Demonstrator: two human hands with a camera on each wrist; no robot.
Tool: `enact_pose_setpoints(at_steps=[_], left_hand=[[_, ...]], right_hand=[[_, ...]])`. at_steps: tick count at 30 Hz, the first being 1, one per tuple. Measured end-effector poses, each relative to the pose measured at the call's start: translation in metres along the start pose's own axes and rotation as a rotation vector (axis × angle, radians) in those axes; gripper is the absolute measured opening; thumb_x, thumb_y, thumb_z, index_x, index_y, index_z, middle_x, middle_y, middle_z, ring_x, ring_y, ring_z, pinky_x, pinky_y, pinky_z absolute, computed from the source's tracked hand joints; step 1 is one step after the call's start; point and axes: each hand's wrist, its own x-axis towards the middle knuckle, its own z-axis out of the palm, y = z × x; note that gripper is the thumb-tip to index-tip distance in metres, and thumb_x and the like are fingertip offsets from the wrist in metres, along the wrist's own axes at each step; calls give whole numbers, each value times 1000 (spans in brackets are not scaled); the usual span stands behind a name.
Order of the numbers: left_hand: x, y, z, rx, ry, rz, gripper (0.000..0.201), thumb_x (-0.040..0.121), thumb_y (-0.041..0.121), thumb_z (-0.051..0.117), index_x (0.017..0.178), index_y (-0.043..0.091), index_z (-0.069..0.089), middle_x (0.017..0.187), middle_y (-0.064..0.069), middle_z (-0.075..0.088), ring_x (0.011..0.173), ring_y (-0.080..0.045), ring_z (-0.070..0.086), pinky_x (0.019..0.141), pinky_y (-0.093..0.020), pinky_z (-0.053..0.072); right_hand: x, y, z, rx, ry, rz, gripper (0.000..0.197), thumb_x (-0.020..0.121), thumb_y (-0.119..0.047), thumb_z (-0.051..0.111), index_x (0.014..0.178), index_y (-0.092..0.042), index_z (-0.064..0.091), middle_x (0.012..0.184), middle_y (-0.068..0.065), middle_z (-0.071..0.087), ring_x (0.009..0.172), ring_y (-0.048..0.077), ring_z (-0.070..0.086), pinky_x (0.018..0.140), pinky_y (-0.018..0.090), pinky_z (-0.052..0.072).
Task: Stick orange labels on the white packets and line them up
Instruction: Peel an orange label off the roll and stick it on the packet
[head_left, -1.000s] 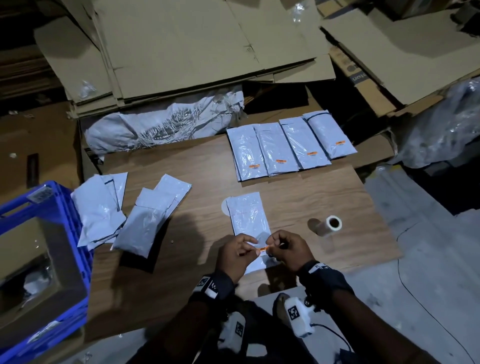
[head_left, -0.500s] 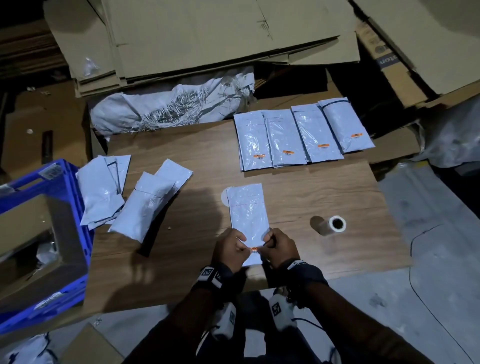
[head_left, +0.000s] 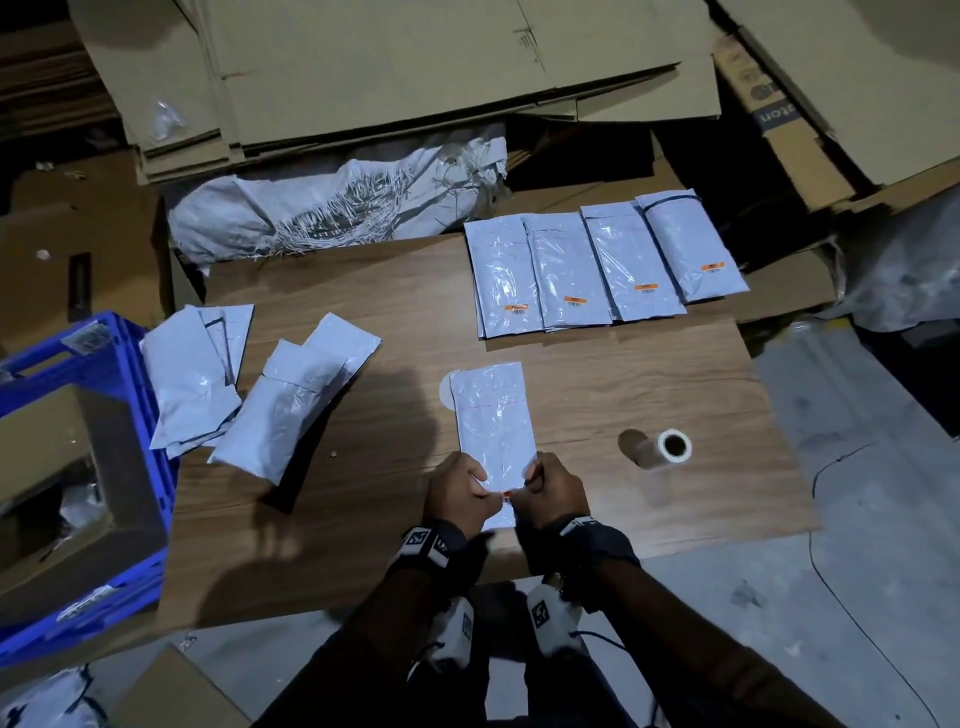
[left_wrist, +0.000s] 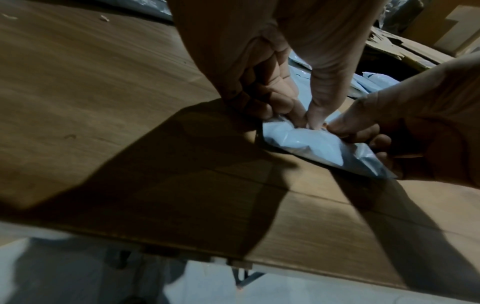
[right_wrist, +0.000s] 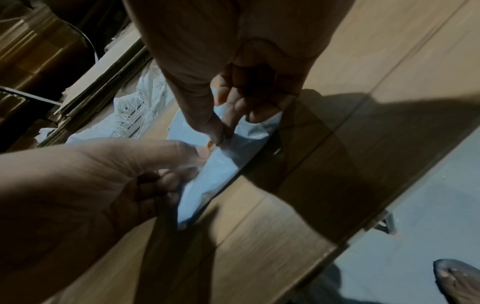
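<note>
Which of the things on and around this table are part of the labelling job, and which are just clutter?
Job: packet in hand, orange label, left hand, right hand, labelled row, unlabelled pile, label roll.

Clutter: blue crate, flattened cardboard, torn sack.

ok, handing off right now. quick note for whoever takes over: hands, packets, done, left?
Left hand: pinches the near end of the packet in work.
Right hand: pinches the same end; the orange label sits between both thumbs, being pressed on.
Done: four labelled packets lined up at the table's far right.
Left: finish this label, add the packet to the row, then label the loose packets at the left.
Label roll lies right of the hands.
</note>
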Motion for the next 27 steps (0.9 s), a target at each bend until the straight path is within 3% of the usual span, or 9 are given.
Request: enact_pose_setpoints(at_steps=[5, 9, 12, 16, 21, 25, 27], left_hand=[[1, -9, -7, 32, 31, 38, 40, 60, 23, 93, 72, 14, 55, 64, 8, 50, 55, -8, 45, 50, -18, 31], [2, -15, -10, 8, 1, 7, 37, 64, 22, 92, 74, 16, 56, 62, 4, 53, 53, -8, 46, 53, -24, 35], [1, -18, -11, -23, 7, 4, 43, 63, 33, 94, 73, 16, 56, 60, 5, 52, 52, -6, 46, 52, -26, 37], [-1, -10, -11, -2, 12, -23, 49, 62, 39, 94, 75, 14, 54, 65, 3, 55, 59, -14, 51, 52, -23, 35], [0, -6, -11, 37, -4, -54, 50, 60, 38, 91, 77, 12, 52, 72, -7, 61, 69, -28, 58, 58, -36, 42], [0, -2, -14, 60, -6, -86, 47, 62, 31, 90, 80, 12, 50, 71, -3, 57, 63, -20, 51, 54, -32, 39], [0, -6, -15, 42, -13, -95, 46, 62, 29, 87, 83, 14, 50, 72, -3, 59, 64, -21, 55, 56, -35, 46]], right_hand=[[-2, 4, -5, -105, -17, -69, 29, 78, -21, 75, 88, -17, 49, 70, -1, 57, 73, 28, 58, 64, 37, 44], [-5, 7, -8, -30, -5, -86, 22, 80, -15, 69, 90, -16, 50, 65, 0, 58, 67, 26, 56, 57, 31, 39], [-5, 11, -10, 8, -13, -105, 29, 84, -24, 77, 94, -13, 52, 64, 1, 57, 65, 24, 56, 59, 31, 40], [-3, 10, -4, -41, -32, -118, 44, 76, -36, 80, 95, -11, 49, 73, 5, 59, 72, 29, 58, 64, 37, 42], [0, 11, -3, -79, -34, -128, 32, 82, -20, 75, 95, -11, 48, 79, 9, 64, 75, 30, 59, 68, 39, 45], [-2, 10, -4, -58, -33, -116, 28, 82, -13, 71, 96, -12, 48, 75, 6, 62, 73, 30, 59, 66, 37, 42], [-5, 10, -7, -16, -18, -98, 27, 81, -11, 70, 97, -15, 48, 71, 3, 60, 72, 29, 60, 66, 38, 45]])
